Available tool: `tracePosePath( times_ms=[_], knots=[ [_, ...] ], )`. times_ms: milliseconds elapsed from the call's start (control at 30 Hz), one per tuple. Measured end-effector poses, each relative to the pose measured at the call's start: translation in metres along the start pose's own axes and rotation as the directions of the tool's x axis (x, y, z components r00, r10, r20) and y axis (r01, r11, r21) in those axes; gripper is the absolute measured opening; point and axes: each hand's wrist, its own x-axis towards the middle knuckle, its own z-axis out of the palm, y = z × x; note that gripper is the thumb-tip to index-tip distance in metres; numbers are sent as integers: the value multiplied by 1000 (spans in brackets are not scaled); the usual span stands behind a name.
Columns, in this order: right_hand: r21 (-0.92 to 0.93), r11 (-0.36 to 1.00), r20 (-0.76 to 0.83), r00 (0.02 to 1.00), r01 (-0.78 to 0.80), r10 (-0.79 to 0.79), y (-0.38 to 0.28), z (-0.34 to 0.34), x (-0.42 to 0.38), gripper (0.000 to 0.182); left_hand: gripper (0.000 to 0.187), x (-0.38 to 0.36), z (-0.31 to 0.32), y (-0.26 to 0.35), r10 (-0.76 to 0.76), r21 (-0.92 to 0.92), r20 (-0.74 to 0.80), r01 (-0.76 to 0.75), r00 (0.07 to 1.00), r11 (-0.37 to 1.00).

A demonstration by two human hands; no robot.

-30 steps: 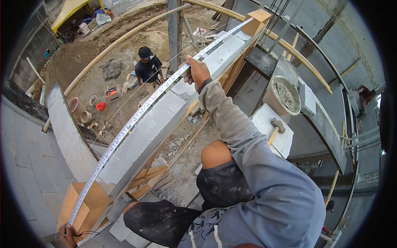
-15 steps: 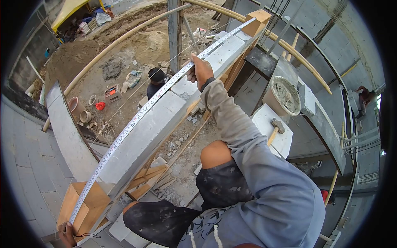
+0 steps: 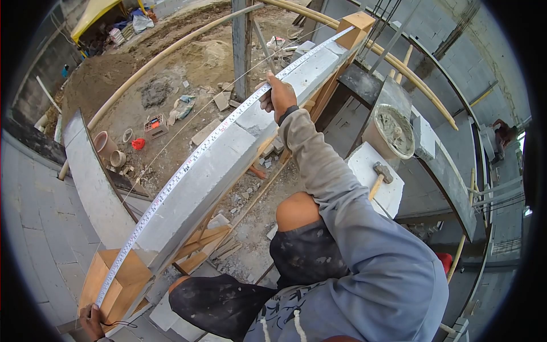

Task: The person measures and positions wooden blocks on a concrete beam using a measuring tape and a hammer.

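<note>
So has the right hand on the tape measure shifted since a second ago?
Yes. The right hand has slid slightly up along the tape measure, toward the wooden block.

Tape measure (image 3: 194,157): white, marked with fine black graduations. Block row (image 3: 216,171): pale grey. End blocks (image 3: 117,282): orange-tan wood. Sleeve (image 3: 342,194): grey-blue. Shorts (image 3: 285,273): black, speckled with pale spatter. Bucket (image 3: 393,134): off-white, grey mortar inside. Hammer (image 3: 380,174): grey head, tan handle. Ground below: brown earth.
</note>
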Motion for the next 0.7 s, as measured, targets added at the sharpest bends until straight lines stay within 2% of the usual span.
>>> tracePosePath(
  times_ms=[67, 700],
  knots=[
    [1, 1000, -2, 1000, -5, 5, 0, -2, 0, 44, 36, 8, 4, -18, -1, -219, -42, -8, 999, 976],
    [2, 1000, 0, 1000, 18, -18, 3, 0, 0, 43, 37, 3, 5, -2, -25, -22, -13, 25, 1000, 999]
  ],
)
